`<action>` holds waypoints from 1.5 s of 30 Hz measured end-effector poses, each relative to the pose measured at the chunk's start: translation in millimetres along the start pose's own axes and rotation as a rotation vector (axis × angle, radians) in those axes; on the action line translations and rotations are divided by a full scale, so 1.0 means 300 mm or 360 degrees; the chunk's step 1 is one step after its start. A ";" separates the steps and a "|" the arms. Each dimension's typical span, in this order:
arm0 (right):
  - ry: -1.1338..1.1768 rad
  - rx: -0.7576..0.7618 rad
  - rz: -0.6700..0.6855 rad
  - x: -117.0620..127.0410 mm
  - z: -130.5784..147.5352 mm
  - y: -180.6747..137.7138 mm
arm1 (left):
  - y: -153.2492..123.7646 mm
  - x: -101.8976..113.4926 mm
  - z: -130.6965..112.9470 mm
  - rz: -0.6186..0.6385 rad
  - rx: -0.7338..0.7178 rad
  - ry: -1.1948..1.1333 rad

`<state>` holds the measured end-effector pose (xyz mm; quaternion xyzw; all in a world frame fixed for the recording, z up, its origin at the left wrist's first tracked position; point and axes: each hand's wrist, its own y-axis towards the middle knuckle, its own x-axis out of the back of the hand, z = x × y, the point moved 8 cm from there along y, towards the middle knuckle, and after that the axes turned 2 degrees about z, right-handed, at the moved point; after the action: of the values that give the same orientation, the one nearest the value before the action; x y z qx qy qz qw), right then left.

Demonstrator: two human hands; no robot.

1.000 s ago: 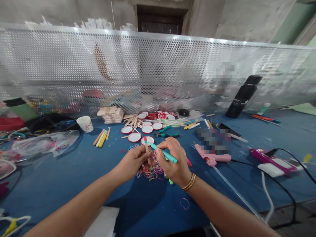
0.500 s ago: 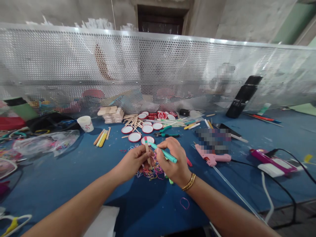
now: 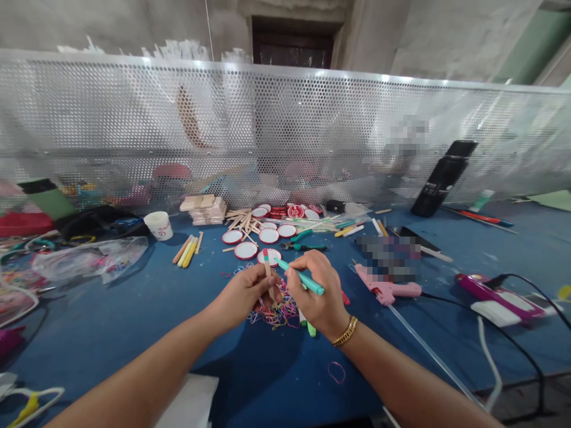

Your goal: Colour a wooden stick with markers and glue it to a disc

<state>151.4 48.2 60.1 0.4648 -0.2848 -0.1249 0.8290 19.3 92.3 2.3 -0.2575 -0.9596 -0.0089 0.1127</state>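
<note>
Two hands (image 3: 243,292) (image 3: 320,292), angled inward — both pinching

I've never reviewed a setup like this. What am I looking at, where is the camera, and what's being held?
No machine here: these are a person's bare hands, seen by a head-worn camera looking forward and down. The left hand holds a wooden stick with a red and green end; the right hand holds a teal marker, tip towards that end. On the blue table lie coloured bands, lids, pliers and a pink glue gun.
</note>
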 end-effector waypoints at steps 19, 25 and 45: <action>0.0046 0.0120 0.0267 -0.065 0.002 -0.034 | -0.034 0.002 0.011 0.0047 0.0015 -0.0062; 0.0118 0.0226 0.0268 -0.061 0.013 -0.042 | -0.036 -0.003 0.027 0.0090 0.0087 -0.0059; 0.0022 0.0176 0.0122 -0.040 0.040 -0.059 | -0.028 0.012 0.031 -0.0049 0.0046 -0.0136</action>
<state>135.7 36.0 45.9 0.4995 -0.3031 -0.0739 0.8081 10.1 87.4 -5.5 -0.2412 -0.9675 0.0143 0.0752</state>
